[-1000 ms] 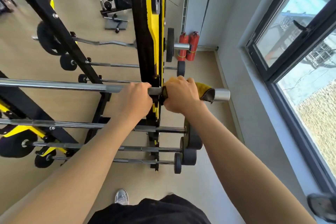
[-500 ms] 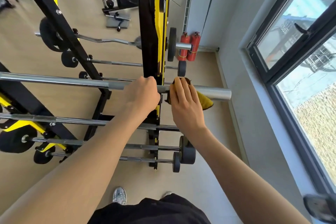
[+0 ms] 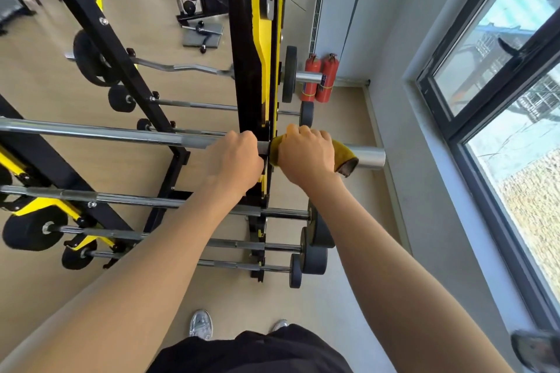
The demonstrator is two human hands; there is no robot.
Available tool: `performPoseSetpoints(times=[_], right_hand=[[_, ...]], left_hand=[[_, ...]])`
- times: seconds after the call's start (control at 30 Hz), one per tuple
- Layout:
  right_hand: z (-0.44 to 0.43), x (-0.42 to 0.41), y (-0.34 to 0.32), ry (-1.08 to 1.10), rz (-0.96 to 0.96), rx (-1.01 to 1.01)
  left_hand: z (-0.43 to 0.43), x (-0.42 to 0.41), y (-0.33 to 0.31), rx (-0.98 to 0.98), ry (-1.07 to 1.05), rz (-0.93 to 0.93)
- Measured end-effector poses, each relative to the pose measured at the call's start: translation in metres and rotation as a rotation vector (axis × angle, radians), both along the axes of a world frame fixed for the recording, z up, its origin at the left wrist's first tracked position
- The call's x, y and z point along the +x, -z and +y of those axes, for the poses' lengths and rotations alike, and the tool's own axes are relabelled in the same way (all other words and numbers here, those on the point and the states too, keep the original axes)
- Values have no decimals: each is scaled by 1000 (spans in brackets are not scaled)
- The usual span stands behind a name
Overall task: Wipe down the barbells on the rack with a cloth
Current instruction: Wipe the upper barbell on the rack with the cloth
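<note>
A long chrome barbell (image 3: 91, 132) lies across the black and yellow rack (image 3: 251, 76), its thick sleeve end (image 3: 368, 156) pointing right toward the window. My left hand (image 3: 235, 160) grips the bar just left of the rack's upright. My right hand (image 3: 306, 154) is curled round a yellow cloth (image 3: 344, 157), which is wrapped round the sleeve just right of the upright. The cloth's dark edge hangs below the bar by my wrist.
Several smaller barbells (image 3: 136, 200) with black plates (image 3: 315, 257) sit on lower pegs; a curl bar (image 3: 181, 67) rests higher up. Two red fire extinguishers (image 3: 319, 79) stand by the wall. A window (image 3: 500, 100) runs along the right. My shoes (image 3: 200, 324) are on the tan floor.
Half a second ago my right hand lay flatter over the cloth at the sleeve; now its fingers are curled round cloth and bar again. The left hand stays gripping the bar.
</note>
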State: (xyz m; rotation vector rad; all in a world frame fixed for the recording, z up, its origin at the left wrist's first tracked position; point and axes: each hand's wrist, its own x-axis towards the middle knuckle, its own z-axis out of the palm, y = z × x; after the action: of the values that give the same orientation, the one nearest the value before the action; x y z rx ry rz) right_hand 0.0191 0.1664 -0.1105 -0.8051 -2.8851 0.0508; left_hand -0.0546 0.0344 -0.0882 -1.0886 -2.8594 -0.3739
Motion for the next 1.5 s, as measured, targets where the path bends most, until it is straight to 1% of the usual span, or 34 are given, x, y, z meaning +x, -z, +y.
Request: performPoseSetpoints(times=[0.13, 0.17, 0.27, 0.37, 0.5, 0.57, 0.63, 0.7, 0.77, 0.83, 0.87, 0.9, 0.93, 0.97, 1.03, 1.1, 1.13, 1.17, 1.2, 1.23, 1.37, 1.43, 1.47, 1.5], right_hand=[[5, 31, 14, -303, 102, 120], [10, 35, 13, -336, 109, 139], [8, 29, 7, -234, 39, 141], [-4, 14, 2, -157, -114, 194], [-9, -7, -6, -187, -254, 322], [-8, -14, -11, -243, -304, 323], [-9, -16, -16, -270, -332, 261], [-15, -15, -22, -232, -301, 132], [-37, -15, -30, -95, -170, 72], [-67, -27, -37, 134, 4, 43], [-82, -36, -40, 249, 62, -2], [-96, -48, -39, 325, 102, -42], [-109, -61, -36, 344, 140, -75], [-121, -75, -30, 316, 161, -93], [-141, -100, -13, 153, 144, -167], [-157, -115, 0, -31, 116, -363], [-160, -119, 4, -66, 147, -460], [-159, -120, 5, -60, 176, -504], [-156, -119, 6, -26, 189, -488], [-150, -116, 11, 29, 190, -425], [-143, -107, 34, 254, 146, -13], [-164, -126, 40, 313, 176, 44], [-178, -141, 41, 276, 189, 39], [-192, -159, 42, 189, 209, 20]], left_hand=[[-7, -7, 3, 102, 36, -62], [-8, -9, 3, 125, 52, -71], [-10, -14, 8, 161, 79, -94], [-15, -23, 13, 194, 106, -128], [-24, -47, 16, 237, 182, -233], [-27, -58, 17, 243, 223, -231], [-31, -67, 21, 258, 245, -211], [-34, -76, 25, 283, 265, -204], [-35, -85, 29, 318, 293, -206], [-37, -92, 30, 381, 297, -206], [-38, -95, 29, 417, 286, -199], [-41, -99, 27, 457, 276, -189], [-47, -105, 25, 497, 270, -183], [-54, -111, 24, 538, 272, -181], [-71, -128, 22, 592, 255, -165], [-89, -147, 22, 581, 201, -137], [-99, -155, 23, 561, 193, -135], [-108, -163, 25, 542, 203, -134], [-116, -170, 27, 529, 218, -135], [-123, -177, 30, 523, 233, -137], [-147, -200, 41, 473, 277, -132], [-156, -208, 45, 436, 278, -96], [-160, -211, 46, 430, 267, -90], [-162, -212, 46, 433, 250, -90]])
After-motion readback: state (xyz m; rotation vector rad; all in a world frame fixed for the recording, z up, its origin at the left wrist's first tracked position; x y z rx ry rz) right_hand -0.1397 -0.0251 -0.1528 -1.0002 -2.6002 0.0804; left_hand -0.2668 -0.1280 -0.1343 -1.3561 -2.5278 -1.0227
